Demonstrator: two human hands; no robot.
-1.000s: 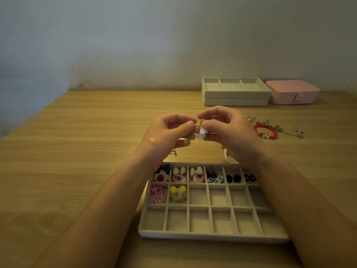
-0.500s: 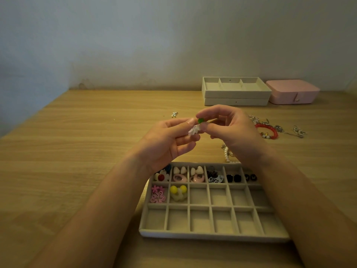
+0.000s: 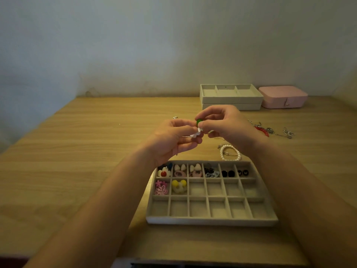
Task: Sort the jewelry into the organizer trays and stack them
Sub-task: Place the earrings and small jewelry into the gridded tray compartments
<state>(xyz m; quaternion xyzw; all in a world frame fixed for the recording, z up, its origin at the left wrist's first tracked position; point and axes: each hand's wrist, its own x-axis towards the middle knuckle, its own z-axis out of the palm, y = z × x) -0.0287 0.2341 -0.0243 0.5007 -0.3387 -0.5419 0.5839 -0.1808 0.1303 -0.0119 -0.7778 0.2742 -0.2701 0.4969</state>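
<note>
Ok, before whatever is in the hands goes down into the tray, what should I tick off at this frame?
1. Grip: left hand pinches the white flower piece, right hand pinches the green bead: ok.
2. Flower and bead joined as one piece: cannot tell.
3. Free slot: empty compartment beside the yellow pieces in the organizer tray: ok.
4. Tray sits flat on the table, uncovered: ok.
5. All jewelry sorted: pearl bracelet lies loose behind the tray: not ok.
</note>
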